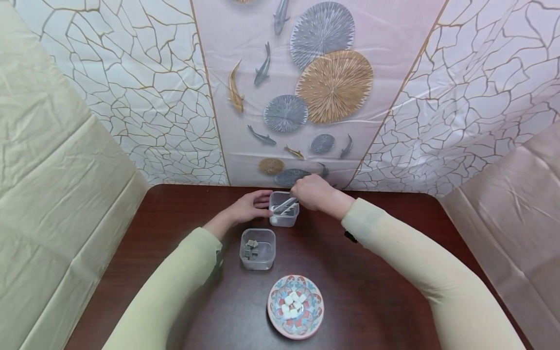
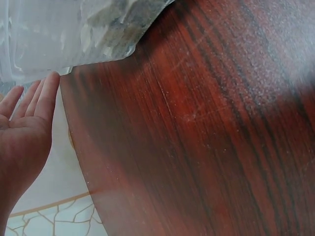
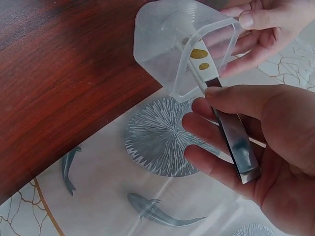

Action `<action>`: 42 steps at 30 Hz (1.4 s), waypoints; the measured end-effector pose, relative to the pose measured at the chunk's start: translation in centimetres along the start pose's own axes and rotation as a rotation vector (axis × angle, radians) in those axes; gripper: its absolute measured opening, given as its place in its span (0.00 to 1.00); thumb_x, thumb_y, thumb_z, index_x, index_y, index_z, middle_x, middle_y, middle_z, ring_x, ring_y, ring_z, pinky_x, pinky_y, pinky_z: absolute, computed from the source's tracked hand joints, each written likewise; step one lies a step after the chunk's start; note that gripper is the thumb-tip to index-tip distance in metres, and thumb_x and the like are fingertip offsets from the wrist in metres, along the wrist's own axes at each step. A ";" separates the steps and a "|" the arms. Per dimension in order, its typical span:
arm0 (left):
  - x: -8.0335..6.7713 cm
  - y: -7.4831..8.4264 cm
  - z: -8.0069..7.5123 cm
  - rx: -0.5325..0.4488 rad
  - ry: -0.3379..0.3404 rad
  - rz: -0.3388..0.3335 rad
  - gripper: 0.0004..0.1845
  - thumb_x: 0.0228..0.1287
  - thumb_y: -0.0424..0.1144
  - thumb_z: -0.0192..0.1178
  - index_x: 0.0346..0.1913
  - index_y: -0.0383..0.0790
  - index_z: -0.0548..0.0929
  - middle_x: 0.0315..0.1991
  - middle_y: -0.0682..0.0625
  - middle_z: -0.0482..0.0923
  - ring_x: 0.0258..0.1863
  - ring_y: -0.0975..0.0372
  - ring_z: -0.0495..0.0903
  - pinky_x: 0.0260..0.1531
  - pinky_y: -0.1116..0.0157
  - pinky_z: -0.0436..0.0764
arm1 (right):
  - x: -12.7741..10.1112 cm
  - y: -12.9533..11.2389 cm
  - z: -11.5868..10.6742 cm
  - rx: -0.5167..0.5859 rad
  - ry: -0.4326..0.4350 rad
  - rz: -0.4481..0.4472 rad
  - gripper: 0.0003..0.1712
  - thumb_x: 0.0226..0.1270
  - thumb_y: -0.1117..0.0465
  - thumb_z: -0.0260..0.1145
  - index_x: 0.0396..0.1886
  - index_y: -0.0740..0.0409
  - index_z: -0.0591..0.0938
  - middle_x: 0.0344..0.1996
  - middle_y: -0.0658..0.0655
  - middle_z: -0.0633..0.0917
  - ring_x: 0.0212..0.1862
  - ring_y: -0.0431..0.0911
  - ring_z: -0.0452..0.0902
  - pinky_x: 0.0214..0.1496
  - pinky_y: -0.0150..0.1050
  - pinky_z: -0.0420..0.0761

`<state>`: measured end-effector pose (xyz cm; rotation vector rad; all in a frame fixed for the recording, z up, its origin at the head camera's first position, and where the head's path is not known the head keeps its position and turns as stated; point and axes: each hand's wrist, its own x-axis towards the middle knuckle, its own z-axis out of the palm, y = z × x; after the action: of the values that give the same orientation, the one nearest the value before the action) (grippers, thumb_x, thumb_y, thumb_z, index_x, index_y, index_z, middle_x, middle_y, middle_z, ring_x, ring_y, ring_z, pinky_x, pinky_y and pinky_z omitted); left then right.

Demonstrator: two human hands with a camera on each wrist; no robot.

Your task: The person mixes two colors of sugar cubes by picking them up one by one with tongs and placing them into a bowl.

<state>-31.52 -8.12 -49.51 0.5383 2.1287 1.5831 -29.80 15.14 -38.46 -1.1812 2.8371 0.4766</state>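
My right hand grips a pair of tongs with metal handles and white, gold-spotted arms. The tongs reach into the far clear plastic container; whether their tips hold anything cannot be told. A small white piece shows at that container's near left corner. On the container's left side, my left hand touches it with thumb and fingers fairly straight. In the left wrist view, extended fingers lie against a clear container wall.
Nearer stands a second clear container holding several grey-brown cubes. A patterned plate with several white cubes sits at the front of the dark wooden table. Patterned cloth hangs behind the table's far edge.
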 end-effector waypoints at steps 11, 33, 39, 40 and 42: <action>-0.6 0.2 -0.4 -0.021 -0.005 0.000 0.40 0.71 0.26 0.68 0.81 0.27 0.62 0.75 0.28 0.69 0.74 0.39 0.72 0.74 0.51 0.76 | 0.0 -0.1 0.0 0.027 -0.063 -0.022 0.12 0.72 0.69 0.67 0.45 0.51 0.92 0.40 0.55 0.91 0.41 0.55 0.88 0.42 0.53 0.89; -0.5 0.0 -0.5 -0.012 -0.012 0.008 0.39 0.71 0.25 0.67 0.81 0.26 0.62 0.74 0.27 0.70 0.74 0.38 0.73 0.73 0.51 0.77 | 0.1 0.4 0.4 0.059 -0.010 0.000 0.11 0.72 0.67 0.69 0.46 0.50 0.93 0.41 0.54 0.92 0.42 0.54 0.89 0.42 0.53 0.89; -0.5 -0.1 -0.5 -0.011 -0.015 0.010 0.40 0.71 0.26 0.68 0.81 0.26 0.61 0.74 0.27 0.70 0.73 0.39 0.73 0.73 0.51 0.77 | -0.1 0.7 0.4 0.053 -0.010 0.006 0.10 0.72 0.66 0.71 0.48 0.51 0.93 0.42 0.54 0.92 0.43 0.54 0.89 0.43 0.53 0.90; -0.5 -0.1 -0.5 -0.012 -0.016 0.010 0.40 0.71 0.26 0.68 0.81 0.26 0.61 0.74 0.27 0.70 0.73 0.39 0.73 0.73 0.51 0.77 | -0.2 0.7 0.4 0.058 -0.017 0.005 0.10 0.72 0.66 0.71 0.49 0.51 0.93 0.42 0.54 0.92 0.44 0.54 0.89 0.44 0.53 0.90; -0.5 -0.1 -0.5 -0.013 -0.017 0.011 0.40 0.71 0.26 0.68 0.81 0.26 0.61 0.74 0.27 0.70 0.73 0.39 0.73 0.72 0.52 0.77 | -0.2 0.6 0.3 0.070 -0.028 -0.001 0.10 0.72 0.65 0.72 0.49 0.51 0.93 0.42 0.54 0.92 0.44 0.54 0.89 0.44 0.52 0.90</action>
<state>-31.37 -8.77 -49.42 0.5577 2.1055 1.5916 -30.13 15.78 -38.54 -1.1549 2.8050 0.3875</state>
